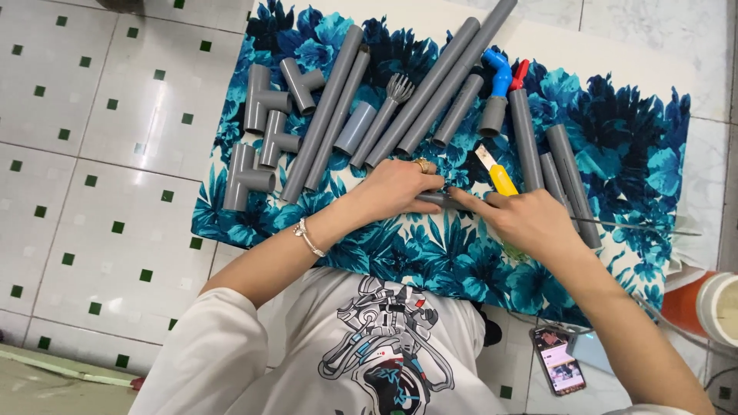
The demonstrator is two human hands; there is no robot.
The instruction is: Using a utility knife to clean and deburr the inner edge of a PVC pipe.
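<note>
Two hands closed on one short grey pipe piece over the blue floral cloth: left hand gripping its end, right hand pinching the other. Just beyond, yellow cutter; farther, long grey pipes, tee fittings, blue elbow.

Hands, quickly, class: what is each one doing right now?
Left hand: closed on a short grey pipe piece.
Right hand: touching the same piece; whether it also grips the yellow cutter cannot be told.
</note>
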